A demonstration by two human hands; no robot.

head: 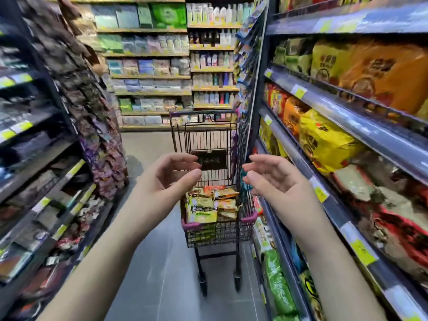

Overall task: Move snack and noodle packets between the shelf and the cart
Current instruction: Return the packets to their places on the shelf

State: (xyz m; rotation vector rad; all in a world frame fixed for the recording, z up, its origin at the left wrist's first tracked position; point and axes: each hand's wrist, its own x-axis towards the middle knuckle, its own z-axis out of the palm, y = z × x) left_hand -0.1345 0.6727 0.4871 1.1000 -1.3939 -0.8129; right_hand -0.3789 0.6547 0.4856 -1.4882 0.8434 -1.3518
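Observation:
A black wire cart (249, 220) with purple trim stands in the aisle ahead of me. Several yellow, green and orange noodle packets (212, 203) lie in its lower basket. My left hand (165, 181) and my right hand (278, 181) are both raised above the cart, palms facing each other, fingers curled and apart, holding nothing. On the right, the shelf (342, 107) carries large yellow noodle packs (324, 140), orange packs (389, 75) and red packs (403, 230). The image is motion-blurred.
A shelf of dark snack packets (97, 135) lines the left side, with hanging bags near the aisle end. A back wall shelf (150, 77) holds tissue packs and bottles. Grey floor (162, 286) runs between the shelves around the cart.

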